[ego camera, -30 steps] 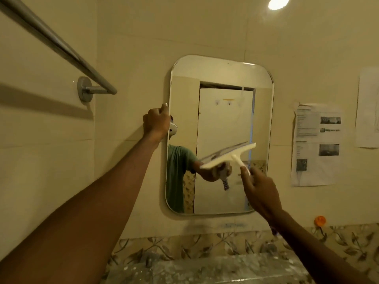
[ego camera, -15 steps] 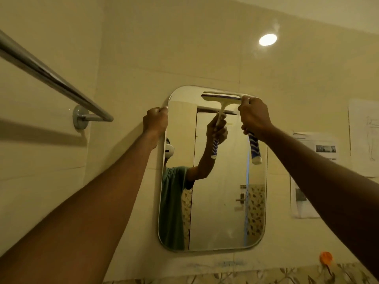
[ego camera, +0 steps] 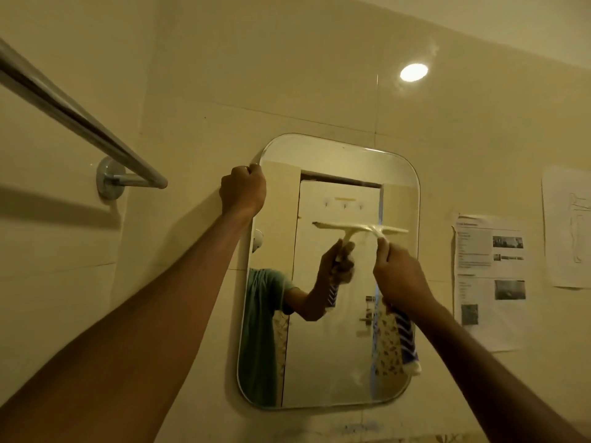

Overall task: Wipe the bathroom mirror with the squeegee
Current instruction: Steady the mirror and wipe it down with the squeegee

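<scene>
Right hand [ego camera: 401, 279] grips the squeegee [ego camera: 361, 227] handle, blade level across the upper half of the mirror [ego camera: 323, 155]; left hand [ego camera: 243, 193] curls round its top-left corner; lower half likely not yet wiped

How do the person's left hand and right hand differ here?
The left hand grips the upper left edge of the rounded wall mirror; the right hand grips the blue-striped handle of the white plastic squeegee. The left hand sits higher than the right hand. Both curl round something.
</scene>
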